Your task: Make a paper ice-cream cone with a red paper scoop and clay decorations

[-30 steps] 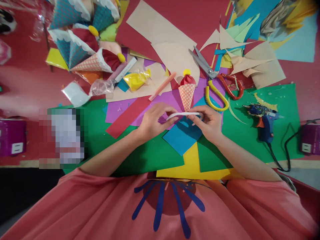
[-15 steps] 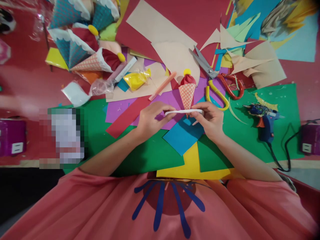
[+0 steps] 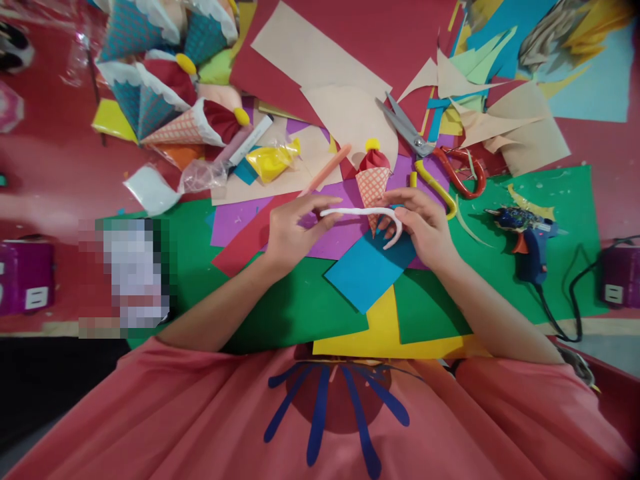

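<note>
**White strip [image 3: 356,212] spanning the gap between two pinches**

Both forearms [image 3: 230,303] are slanting inward from the sleeves. The left hand [image 3: 290,230] is pinching one end of the strip between thumb and fingers. The right hand [image 3: 425,230] is grasping it near the other end by thumb and forefinger, its lower fingers curling behind; past that grasp, the end is bending down toward the person. The strip is crossing in front of the small cone's [image 3: 373,185] lower part, and scissors [image 3: 420,145] are lying beyond the right hand.
</note>
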`<state>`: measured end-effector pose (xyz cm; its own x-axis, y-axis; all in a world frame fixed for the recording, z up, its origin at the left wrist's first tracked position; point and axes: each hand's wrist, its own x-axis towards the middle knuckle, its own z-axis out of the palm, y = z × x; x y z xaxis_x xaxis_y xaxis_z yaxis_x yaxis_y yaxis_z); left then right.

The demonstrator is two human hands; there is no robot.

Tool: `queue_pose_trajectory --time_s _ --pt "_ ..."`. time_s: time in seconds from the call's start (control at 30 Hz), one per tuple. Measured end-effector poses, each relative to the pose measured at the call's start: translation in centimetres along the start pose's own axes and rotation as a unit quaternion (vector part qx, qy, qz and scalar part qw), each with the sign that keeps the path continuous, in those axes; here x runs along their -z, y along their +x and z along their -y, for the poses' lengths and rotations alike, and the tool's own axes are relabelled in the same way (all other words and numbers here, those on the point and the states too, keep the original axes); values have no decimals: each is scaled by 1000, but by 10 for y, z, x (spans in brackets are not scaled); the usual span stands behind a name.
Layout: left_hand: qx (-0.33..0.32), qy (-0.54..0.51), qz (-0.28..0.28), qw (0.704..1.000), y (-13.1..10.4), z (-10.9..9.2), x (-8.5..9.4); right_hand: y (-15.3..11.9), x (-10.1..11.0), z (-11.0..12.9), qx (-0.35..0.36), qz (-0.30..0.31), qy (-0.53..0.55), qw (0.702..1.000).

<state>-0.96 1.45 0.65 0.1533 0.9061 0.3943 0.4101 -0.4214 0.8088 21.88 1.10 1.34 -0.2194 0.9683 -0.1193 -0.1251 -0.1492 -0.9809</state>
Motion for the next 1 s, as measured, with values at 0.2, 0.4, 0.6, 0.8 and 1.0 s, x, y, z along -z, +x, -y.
queue_pose_trajectory --time_s 0.2,0.4,0.6,0.8,1.0 --pt "98 -87 -2 991 4 1 0 5 22 22 -77 114 -5 991" --pt "136 -139 78 978 0 -4 -2 1 34 43 -62 161 -175 969" --pt "106 -123 112 980 -4 -7 -7 -1 25 29 197 54 -472 858" --pt "62 -102 89 989 -4 -7 -7 0 13 7 276 72 -494 821" --pt "53 -109 98 988 -5 -7 -5 -1 11 1 271 84 -496 820"
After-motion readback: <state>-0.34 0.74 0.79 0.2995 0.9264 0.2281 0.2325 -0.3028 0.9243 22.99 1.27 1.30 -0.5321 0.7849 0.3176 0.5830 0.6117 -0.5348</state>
